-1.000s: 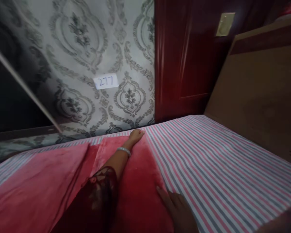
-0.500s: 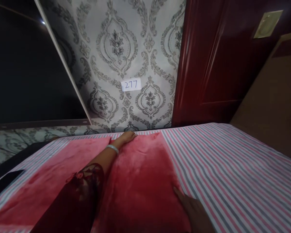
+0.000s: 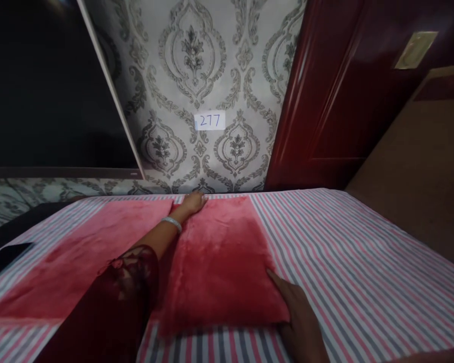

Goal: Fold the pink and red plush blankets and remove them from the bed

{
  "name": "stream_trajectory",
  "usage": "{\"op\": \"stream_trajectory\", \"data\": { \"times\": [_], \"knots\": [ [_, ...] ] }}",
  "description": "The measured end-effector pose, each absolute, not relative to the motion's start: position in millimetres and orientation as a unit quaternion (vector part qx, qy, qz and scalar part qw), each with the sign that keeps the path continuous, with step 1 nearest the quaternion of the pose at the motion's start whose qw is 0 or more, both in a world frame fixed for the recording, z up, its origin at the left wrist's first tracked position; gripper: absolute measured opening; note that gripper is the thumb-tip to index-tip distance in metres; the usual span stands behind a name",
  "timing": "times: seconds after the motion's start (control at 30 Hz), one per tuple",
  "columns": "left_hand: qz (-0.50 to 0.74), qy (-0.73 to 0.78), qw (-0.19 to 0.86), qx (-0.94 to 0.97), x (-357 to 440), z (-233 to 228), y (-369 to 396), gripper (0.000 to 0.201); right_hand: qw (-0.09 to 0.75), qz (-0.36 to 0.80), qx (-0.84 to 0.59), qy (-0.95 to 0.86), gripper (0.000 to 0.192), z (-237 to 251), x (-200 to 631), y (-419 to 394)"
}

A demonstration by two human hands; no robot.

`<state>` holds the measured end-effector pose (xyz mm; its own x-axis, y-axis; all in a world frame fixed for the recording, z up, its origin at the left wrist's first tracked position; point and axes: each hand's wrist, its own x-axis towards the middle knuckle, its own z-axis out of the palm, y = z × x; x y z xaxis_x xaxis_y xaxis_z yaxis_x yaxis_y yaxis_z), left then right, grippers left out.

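Observation:
A red plush cloth (image 3: 223, 272) lies over a striped sheet in front of me. Its right panel has a fuzzy left edge and a near edge that shows slightly blurred. Another flat pink-red panel (image 3: 83, 257) spreads to its left; my forearm hides part of where they meet, so I cannot tell if they are one piece. My left hand (image 3: 195, 202), wearing a bracelet, reaches to the far edge, fingers curled on the cloth's far left corner. At the near right corner my right hand (image 3: 300, 317) grips the cloth, thumb on top and the other fingers hidden below.
The striped sheet (image 3: 348, 267) covers the surface up to the patterned wall (image 3: 192, 91), where a paper label (image 3: 210, 120) reads 277. A dark screen (image 3: 53, 96) stands at left. A dark red door panel (image 3: 321, 101) and a cardboard box (image 3: 419, 161) are at right.
The near right corner of the cloth has shifted with my right hand, and its near edge with striped sheet below now shows. My left hand stays at the far edge. The view has tilted slightly.

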<state>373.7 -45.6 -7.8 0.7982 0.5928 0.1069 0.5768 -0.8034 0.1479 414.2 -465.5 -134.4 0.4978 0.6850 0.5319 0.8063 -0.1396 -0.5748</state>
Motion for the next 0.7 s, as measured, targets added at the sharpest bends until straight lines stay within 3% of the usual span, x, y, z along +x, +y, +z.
{"op": "stream_trajectory", "data": {
  "times": [0.27, 0.47, 0.7],
  "knots": [
    [0.047, 0.236, 0.080, 0.967, 327, -33, -101, 0.073, 0.411, -0.084, -0.751, -0.510, 0.072, -144, 422, -472],
    [0.055, 0.244, 0.106, 0.962, 316, -46, -112, 0.073, 0.366, -0.071, -0.753, -0.542, 0.074, -148, 435, -477],
    [0.074, 0.256, 0.180, 0.947, 315, -43, -104, 0.069, 0.388, -0.076, -0.758, -0.518, 0.066, -144, 429, -472]
  ]
}}
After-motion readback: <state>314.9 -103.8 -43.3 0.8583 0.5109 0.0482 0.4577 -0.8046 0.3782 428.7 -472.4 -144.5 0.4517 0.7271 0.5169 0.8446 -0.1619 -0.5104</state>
